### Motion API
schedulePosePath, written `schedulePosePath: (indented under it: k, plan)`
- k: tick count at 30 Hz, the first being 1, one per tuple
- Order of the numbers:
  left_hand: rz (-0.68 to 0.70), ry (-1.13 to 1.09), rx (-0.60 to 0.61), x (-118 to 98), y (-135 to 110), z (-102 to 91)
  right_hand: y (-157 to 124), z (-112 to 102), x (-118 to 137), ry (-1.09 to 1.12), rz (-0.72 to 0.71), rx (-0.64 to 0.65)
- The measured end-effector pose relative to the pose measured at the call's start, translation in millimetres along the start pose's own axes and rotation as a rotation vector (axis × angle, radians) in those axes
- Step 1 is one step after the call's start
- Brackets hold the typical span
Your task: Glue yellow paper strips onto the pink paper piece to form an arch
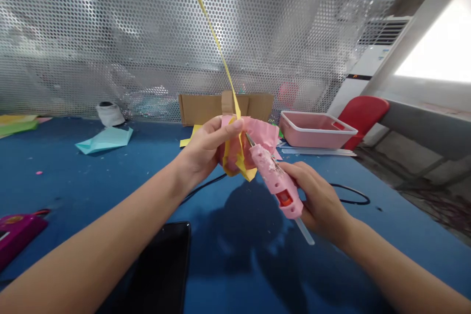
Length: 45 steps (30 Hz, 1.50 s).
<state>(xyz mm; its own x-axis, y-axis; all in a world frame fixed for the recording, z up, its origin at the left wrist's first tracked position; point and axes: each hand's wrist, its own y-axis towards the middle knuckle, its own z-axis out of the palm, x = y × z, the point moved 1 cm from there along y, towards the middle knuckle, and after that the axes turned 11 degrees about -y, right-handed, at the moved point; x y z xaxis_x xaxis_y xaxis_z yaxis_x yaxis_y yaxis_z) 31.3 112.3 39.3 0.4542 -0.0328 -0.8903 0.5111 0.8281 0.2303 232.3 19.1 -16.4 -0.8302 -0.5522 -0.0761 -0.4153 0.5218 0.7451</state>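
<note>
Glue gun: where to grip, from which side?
Likely at the handle, hidden behind the right hand, coming from the right. The glue gun lies slanted, its metal nozzle pointing up-left toward the pink paper, so avoid that end; the glue stick juts from the rear.

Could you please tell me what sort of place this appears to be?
Probably a craft workspace: the right hand holds a pink glue gun, the left hand holds pink and yellow paper, and light-blue paper lies on the blue table.

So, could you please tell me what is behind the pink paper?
Cardboard stands behind the pink paper; the paper and left hand hide whatever lies directly behind them.
</note>
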Motion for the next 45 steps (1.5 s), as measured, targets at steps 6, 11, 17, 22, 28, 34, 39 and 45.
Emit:
schedulePosePath:
  k: [6,11,17,22,28,34,39,45]
  plan:
    - [0.007,0.0,0.021,1.6,-0.6,1.1,-1.3,1.3,5.0,-0.014,-0.01,0.011]
    - [0.021,0.006,0.042,5.9,-0.1,0.1,1.1,-3.7,7.1,-0.112,-0.025,-0.04]
    - [0.028,0.009,0.116,12.1,0.0,0.2,1.6,-12.1,6.3,-0.221,-0.023,-0.075]
    - [0.008,0.027,0.129,12.9,0.5,0.3,-2.5,-11.0,4.9,-0.156,0.051,-0.1]
    - [-0.042,0.039,0.098,14.3,-0.3,-1.0,-3.2,-9.0,6.1,-0.159,0.065,-0.109]
    - [-0.052,0.022,0.013,11.7,-1.7,1.3,-0.1,-13.0,7.3,-0.124,0.016,-0.156]
    - [-0.082,0.075,0.017,8.0,-0.7,0.3,-1.6,-13.7,8.3,-0.146,0.042,-0.164]
    - [-0.107,0.064,0.093,6.4,1.4,-3.8,-5.2,-14.7,8.6,-0.125,0.094,-0.118]
